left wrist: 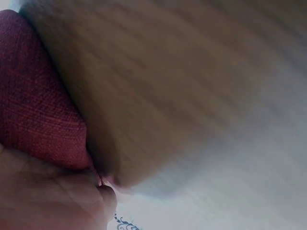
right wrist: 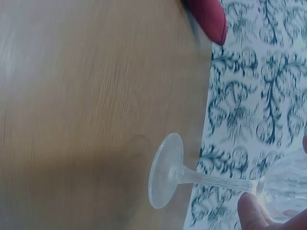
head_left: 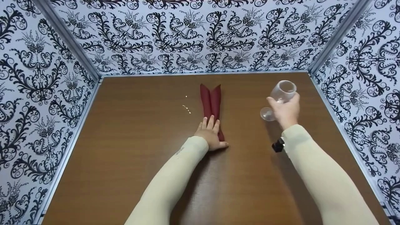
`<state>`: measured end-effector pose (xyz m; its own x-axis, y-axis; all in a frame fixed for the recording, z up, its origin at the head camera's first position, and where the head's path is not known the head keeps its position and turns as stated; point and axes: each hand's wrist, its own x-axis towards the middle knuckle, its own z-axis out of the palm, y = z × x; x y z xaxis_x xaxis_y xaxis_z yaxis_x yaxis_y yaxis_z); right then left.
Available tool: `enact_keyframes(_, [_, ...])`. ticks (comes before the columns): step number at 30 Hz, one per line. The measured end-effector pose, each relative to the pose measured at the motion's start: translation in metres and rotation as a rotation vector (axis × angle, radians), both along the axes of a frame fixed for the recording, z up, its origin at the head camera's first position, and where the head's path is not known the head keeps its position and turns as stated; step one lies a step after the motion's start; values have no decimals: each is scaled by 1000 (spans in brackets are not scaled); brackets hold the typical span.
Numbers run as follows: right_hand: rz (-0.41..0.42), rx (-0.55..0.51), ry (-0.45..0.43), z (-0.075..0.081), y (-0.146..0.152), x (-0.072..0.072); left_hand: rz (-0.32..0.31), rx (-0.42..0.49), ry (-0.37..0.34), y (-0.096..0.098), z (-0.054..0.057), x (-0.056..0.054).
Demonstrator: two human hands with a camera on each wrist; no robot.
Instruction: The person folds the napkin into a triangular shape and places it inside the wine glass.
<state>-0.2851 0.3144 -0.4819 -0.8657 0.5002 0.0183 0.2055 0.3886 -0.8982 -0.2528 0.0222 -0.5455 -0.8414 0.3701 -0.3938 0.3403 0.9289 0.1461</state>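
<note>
A dark red cloth napkin (head_left: 205,99), folded into a long shape with two pointed ends, lies in the middle of the tabletop. My left hand (head_left: 208,136) rests flat over its near part, fingers spread and thumb out to the right. In the left wrist view the woven napkin (left wrist: 38,96) shows beside the palm (left wrist: 53,201). Off to the right, my right hand (head_left: 287,113) grips a clear stemmed wine glass (head_left: 276,93) around the lower bowl. The right wrist view shows the glass's round foot (right wrist: 165,175) tilted over the table, with fingertips where stem meets bowl.
Black-and-white patterned walls (head_left: 187,37) enclose the brown wooden table (head_left: 131,125) at the back and both sides. Small bright specks (head_left: 187,108) show left of the napkin. A small black device (head_left: 277,145) sits on the right wrist.
</note>
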Motion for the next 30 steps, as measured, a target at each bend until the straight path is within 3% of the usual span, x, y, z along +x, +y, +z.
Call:
enact_keyframes(11, [93,21,14,0,-36,2,10,32,5,-1,3,1])
enact_keyframes(30, [152,47,39,-5,-59,3,17,18,14,1,-2,-1])
